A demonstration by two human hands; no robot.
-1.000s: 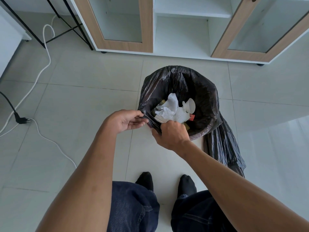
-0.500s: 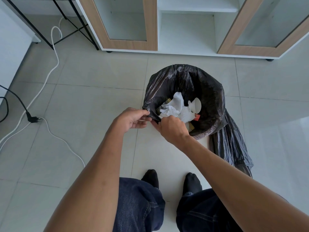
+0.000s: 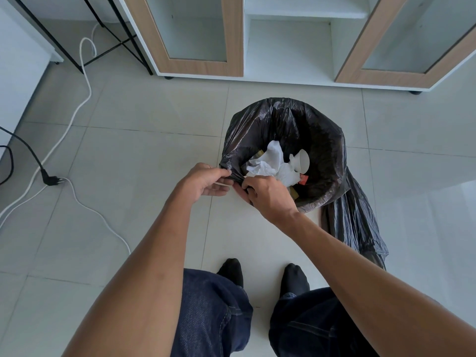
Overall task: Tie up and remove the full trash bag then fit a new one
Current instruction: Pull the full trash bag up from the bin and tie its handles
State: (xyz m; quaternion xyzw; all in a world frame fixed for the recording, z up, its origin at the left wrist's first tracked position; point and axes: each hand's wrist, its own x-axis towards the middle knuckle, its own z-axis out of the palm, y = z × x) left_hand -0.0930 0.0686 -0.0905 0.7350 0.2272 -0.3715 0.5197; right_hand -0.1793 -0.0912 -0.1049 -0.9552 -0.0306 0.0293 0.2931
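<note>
A black trash bag (image 3: pixel 288 124) stands open on the tiled floor, with crumpled white paper (image 3: pixel 273 163) and other rubbish inside. My left hand (image 3: pixel 206 181) pinches the bag's near-left rim from outside. My right hand (image 3: pixel 268 195) grips the same gathered corner of the rim just to its right. The two hands are almost touching. A second stretch of black plastic (image 3: pixel 355 222) lies crumpled on the floor to the right of the bag. Any bin under the bag is hidden.
A white cabinet with wood-framed doors (image 3: pixel 195 65) stands just behind the bag. A white cable (image 3: pixel 85 73) and a black plug (image 3: pixel 52 180) lie on the floor at the left. My feet in black socks (image 3: pixel 231 271) stand close to the bag.
Both hands have stayed on the bag's near-left rim and bunched it tighter. The view has shifted slightly, so the bag sits a little further right.
</note>
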